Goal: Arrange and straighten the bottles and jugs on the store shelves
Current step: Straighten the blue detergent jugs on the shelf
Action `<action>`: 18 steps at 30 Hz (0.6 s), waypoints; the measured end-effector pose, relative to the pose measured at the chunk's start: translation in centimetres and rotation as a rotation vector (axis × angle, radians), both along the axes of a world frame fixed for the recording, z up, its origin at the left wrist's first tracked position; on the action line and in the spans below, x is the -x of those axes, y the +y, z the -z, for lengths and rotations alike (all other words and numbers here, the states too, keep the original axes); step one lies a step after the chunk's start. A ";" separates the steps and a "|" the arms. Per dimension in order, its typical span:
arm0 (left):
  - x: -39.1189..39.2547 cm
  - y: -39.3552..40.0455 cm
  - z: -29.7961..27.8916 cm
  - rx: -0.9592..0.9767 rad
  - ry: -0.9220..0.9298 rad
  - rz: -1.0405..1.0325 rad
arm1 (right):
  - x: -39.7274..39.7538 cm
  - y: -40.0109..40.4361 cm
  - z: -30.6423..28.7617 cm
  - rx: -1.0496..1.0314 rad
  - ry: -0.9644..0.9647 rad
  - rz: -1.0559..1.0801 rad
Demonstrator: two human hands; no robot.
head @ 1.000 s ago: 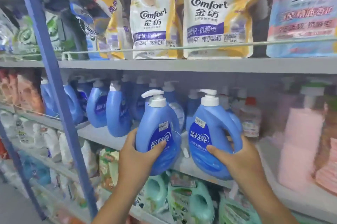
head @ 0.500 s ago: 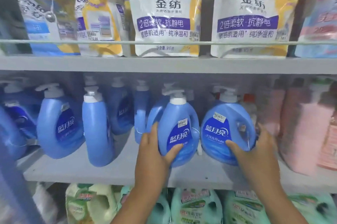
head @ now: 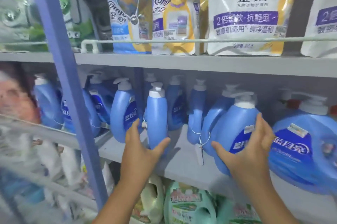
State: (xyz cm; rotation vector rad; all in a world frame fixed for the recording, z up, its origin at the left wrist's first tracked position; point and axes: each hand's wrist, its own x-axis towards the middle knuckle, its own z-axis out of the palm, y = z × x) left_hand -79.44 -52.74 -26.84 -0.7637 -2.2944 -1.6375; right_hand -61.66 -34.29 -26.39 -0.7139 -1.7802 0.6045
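Cupping a narrow blue bottle (head: 157,120) at 9 o'clock, the left hand (head: 141,148) has left the jug it held before. At 3 o'clock the right hand (head: 250,148) now clasps that blue jug (head: 235,129) (tilted, label outward). Farther back stands an uneven rear row (head: 176,103), so straightening is moving leftward.

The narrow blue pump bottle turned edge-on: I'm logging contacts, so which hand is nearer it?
Left. The left hand cups the narrow blue pump bottle at its base; the right hand is off to the right, holding a wider blue jug.
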 end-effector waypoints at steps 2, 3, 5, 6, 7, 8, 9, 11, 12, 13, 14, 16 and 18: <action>0.7 1.1 -0.2 0.060 -0.016 0.053 | 0.7 0.0 0.5 -0.001 0.028 0.087; 1.1 1.5 -0.1 0.067 -0.008 0.057 | 1.0 -0.1 0.5 0.000 0.026 0.144; 1.8 1.6 0.2 0.037 -0.030 0.099 | 1.5 -0.6 0.4 -0.027 0.009 0.266; 2.3 1.4 0.7 0.012 -0.048 0.161 | 1.8 -1.0 0.3 -0.067 0.022 0.331; 3.0 1.0 1.1 -0.018 -0.053 0.254 | 2.3 -1.6 0.0 -0.119 0.057 0.391; 3.7 0.5 1.3 -0.039 -0.059 0.373 | 2.9 -2.4 -0.4 -0.180 0.100 0.427; 4.5 0.1 1.2 -0.052 -0.076 0.514 | 3.8 -3.4 -1.1 -0.243 0.135 0.429; 6.4 -0.7 0.6 0.007 -0.132 0.782 | 6.0 -5.7 -2.6 -0.321 0.131 0.337; 7.3 -1.1 0.2 0.054 -0.128 0.854 | 7.3 -6.6 -3.3 -0.303 0.121 0.238; 8.1 -1.5 -0.2 0.066 -0.086 0.858 | 8.6 -7.5 -4.0 -0.245 0.114 0.120; 9.0 -2.0 -0.6 0.031 -0.004 0.795 | 9.9 -8.2 -4.7 -0.158 0.096 0.001; 11.0 -3.1 -1.6 -0.155 0.211 0.541 | 12.2 -8.8 -6.0 0.049 -0.012 -0.137; 13.0 -4.0 -2.5 -0.280 0.459 0.240 | 13.5 -8.5 -7.0 0.199 -0.153 -0.133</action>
